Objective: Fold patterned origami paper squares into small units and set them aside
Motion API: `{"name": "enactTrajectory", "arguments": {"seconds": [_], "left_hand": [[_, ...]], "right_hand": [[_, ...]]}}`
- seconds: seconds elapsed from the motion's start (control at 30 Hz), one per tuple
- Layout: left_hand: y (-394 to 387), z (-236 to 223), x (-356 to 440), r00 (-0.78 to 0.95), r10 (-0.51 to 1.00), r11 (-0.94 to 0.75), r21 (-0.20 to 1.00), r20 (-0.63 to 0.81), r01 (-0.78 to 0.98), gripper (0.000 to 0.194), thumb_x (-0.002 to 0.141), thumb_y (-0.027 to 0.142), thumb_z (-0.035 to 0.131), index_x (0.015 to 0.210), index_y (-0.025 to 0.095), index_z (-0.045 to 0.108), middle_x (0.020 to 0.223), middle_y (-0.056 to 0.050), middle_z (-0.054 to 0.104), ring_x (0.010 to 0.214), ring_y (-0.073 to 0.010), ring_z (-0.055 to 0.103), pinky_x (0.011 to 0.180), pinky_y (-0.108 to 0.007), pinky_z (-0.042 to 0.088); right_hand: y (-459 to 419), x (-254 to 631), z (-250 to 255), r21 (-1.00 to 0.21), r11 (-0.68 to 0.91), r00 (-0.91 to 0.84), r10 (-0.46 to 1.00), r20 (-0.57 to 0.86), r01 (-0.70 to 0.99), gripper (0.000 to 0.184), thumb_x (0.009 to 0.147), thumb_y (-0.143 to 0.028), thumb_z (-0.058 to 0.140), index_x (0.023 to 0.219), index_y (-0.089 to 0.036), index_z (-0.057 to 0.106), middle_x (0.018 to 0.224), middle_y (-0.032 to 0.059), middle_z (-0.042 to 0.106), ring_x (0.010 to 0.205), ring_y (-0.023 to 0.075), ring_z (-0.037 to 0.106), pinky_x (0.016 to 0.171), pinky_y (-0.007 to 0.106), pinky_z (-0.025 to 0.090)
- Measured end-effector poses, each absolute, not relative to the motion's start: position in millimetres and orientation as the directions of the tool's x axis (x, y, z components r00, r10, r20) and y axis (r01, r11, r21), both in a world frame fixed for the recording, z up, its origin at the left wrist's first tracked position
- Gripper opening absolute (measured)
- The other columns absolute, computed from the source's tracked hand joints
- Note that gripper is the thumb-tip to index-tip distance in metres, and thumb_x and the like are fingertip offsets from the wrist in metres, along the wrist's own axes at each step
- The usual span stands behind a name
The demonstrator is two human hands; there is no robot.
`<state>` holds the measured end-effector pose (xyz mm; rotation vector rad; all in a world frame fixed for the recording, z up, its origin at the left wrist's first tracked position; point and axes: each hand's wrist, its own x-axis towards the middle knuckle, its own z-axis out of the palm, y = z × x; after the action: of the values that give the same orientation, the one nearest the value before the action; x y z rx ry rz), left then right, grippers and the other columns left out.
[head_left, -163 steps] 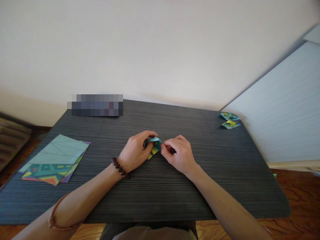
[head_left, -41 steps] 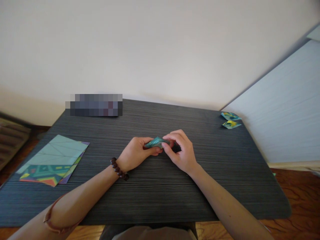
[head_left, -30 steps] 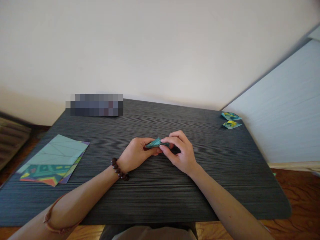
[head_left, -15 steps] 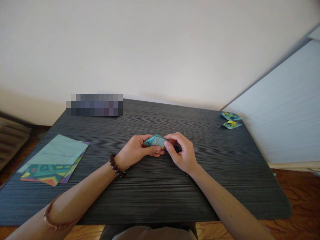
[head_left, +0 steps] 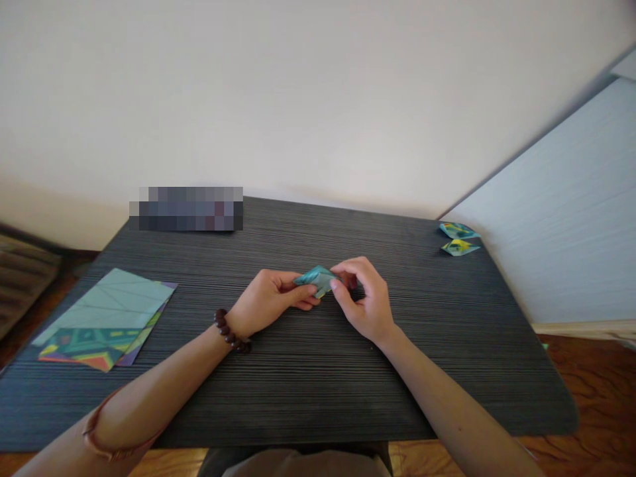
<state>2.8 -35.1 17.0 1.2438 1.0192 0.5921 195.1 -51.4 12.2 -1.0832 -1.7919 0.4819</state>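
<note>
A small piece of folded origami paper (head_left: 320, 280), teal and pale blue-green with crease lines, is held between both hands above the middle of the table. My left hand (head_left: 274, 296) pinches its left and near side, thumb on top and fingers beneath. At its right end, the thumb and index finger of my right hand (head_left: 365, 299) close on the paper. The fingers partly cover the paper's lower and right edges. Dark beads circle my left wrist.
Flat patterned paper sheets (head_left: 112, 308) lie overlapping on the left of the dark wood-grain table (head_left: 298, 391). Two folded paper pieces (head_left: 460, 247) rest near the back right corner. A blurred-out object (head_left: 189, 209) sits at the back left. The wall (head_left: 318, 99) rises behind.
The folded paper has shifted slightly right and tilted in my fingers. My right hand has moved a little right and up, still gripping the paper's right end.
</note>
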Motion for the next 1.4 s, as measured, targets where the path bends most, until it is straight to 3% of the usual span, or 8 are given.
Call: {"name": "enactTrajectory", "arguments": {"seconds": [0.1, 0.27, 0.5, 0.83, 1.1, 1.27, 1.4], "left_hand": [[-36.7, 17.3, 3.9, 0.449, 0.847, 0.212, 0.955, -0.284, 0.206, 0.024, 0.078, 0.033, 0.064, 0.091, 0.013, 0.070, 0.083, -0.004, 0.073, 0.076, -0.0139, 0.068, 0.074, -0.024, 0.056], [-38.5, 18.0, 6.2, 0.442, 0.862, 0.151, 0.958, -0.247, 0.242, 0.022, 0.078, 0.032, 0.064, 0.091, 0.015, 0.070, 0.083, -0.002, 0.073, 0.078, -0.0135, 0.067, 0.076, -0.023, 0.055], [-39.3, 16.6, 3.8, 0.448, 0.864, 0.104, 0.951, -0.231, 0.292, 0.025, 0.079, 0.036, 0.061, 0.090, 0.016, 0.070, 0.083, -0.002, 0.072, 0.081, -0.0168, 0.067, 0.078, -0.027, 0.054], [-39.7, 21.4, 4.3, 0.435, 0.880, 0.031, 0.938, -0.190, 0.346, 0.023, 0.081, 0.034, 0.058, 0.087, 0.016, 0.070, 0.078, -0.001, 0.071, 0.077, -0.0159, 0.066, 0.072, -0.023, 0.051], [-39.9, 18.5, 3.0, 0.441, 0.880, -0.008, 0.922, -0.177, 0.386, 0.026, 0.082, 0.036, 0.057, 0.089, 0.016, 0.070, 0.078, -0.001, 0.071, 0.076, -0.0159, 0.065, 0.071, -0.023, 0.049], [-40.8, 17.6, 3.5, 0.438, 0.883, -0.012, 0.925, -0.169, 0.381, 0.026, 0.082, 0.037, 0.057, 0.088, 0.016, 0.071, 0.077, -0.001, 0.071, 0.076, -0.0161, 0.064, 0.070, -0.023, 0.049], [-41.4, 18.3, 4.2, 0.446, 0.882, -0.039, 0.921, -0.151, 0.388, 0.026, 0.082, 0.037, 0.056, 0.086, 0.016, 0.071, 0.076, -0.002, 0.071, 0.074, -0.0160, 0.064, 0.069, -0.023, 0.048]], "right_hand": [[-51.5, 194.1, 13.6, -0.667, 0.580, -0.165, 0.799, 0.578, 0.468, 0.017, 0.079, -0.019, 0.061, 0.095, -0.022, 0.060, 0.090, 0.0032, 0.052, 0.070, 0.0114, 0.051, 0.065, 0.029, 0.047], [-51.3, 193.9, 13.0, -0.610, 0.628, -0.197, 0.757, 0.623, 0.483, 0.013, 0.078, -0.019, 0.064, 0.091, -0.023, 0.063, 0.087, 0.0024, 0.050, 0.078, 0.0133, 0.052, 0.069, 0.030, 0.047], [-51.4, 194.8, 12.1, -0.613, 0.619, -0.210, 0.767, 0.606, 0.491, 0.010, 0.079, -0.021, 0.063, 0.089, -0.025, 0.064, 0.088, 0.0024, 0.049, 0.078, 0.0134, 0.053, 0.067, 0.031, 0.048], [-49.8, 198.0, 13.0, -0.618, 0.615, -0.273, 0.781, 0.561, 0.489, 0.014, 0.080, -0.025, 0.064, 0.094, -0.025, 0.062, 0.100, 0.0046, 0.048, 0.084, 0.0153, 0.054, 0.076, 0.035, 0.050], [-48.4, 197.5, 12.7, -0.597, 0.647, -0.247, 0.749, 0.615, 0.474, 0.013, 0.078, -0.020, 0.065, 0.090, -0.026, 0.067, 0.097, 0.0037, 0.049, 0.078, 0.0130, 0.051, 0.068, 0.032, 0.049], [-48.6, 197.0, 13.0, -0.640, 0.613, -0.213, 0.778, 0.591, 0.464, 0.008, 0.078, -0.024, 0.066, 0.085, -0.027, 0.068, 0.096, 0.0034, 0.052, 0.077, 0.0137, 0.054, 0.068, 0.032, 0.049], [-47.6, 196.2, 15.0, -0.720, 0.573, -0.258, 0.819, 0.512, 0.391, 0.006, 0.080, -0.024, 0.063, 0.085, -0.024, 0.066, 0.097, 0.0039, 0.060, 0.085, 0.0151, 0.059, 0.079, 0.035, 0.050]]}}
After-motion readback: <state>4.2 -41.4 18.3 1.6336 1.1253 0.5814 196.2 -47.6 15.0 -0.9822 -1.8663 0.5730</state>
